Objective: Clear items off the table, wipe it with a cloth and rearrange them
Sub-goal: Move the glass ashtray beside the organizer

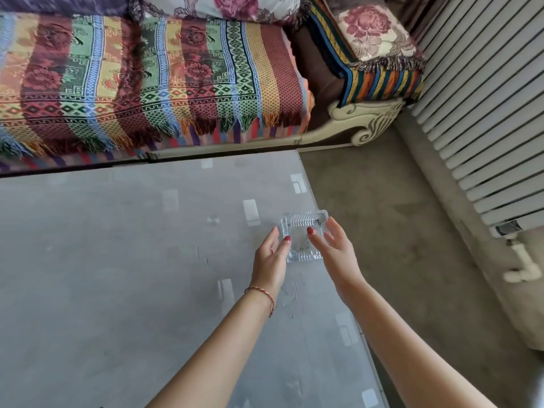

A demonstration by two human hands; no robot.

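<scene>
A square clear glass ashtray (303,235) sits on the grey glass table (132,260), close to the table's right edge. My left hand (269,260) is at the ashtray's left side, fingers straight, the thumb tip touching its left rim. My right hand (335,251) is at the right side, fingers spread and relaxed beside the right wall, the thumb reaching over the dish. Neither hand plainly grips it. I see no cloth and no other table items.
A sofa with a striped patterned blanket (147,83) runs along the table's far edge, and its carved armrest (365,119) stands at the back right. Bare concrete floor (397,231) lies right of the table. A white radiator (485,113) lines the right wall.
</scene>
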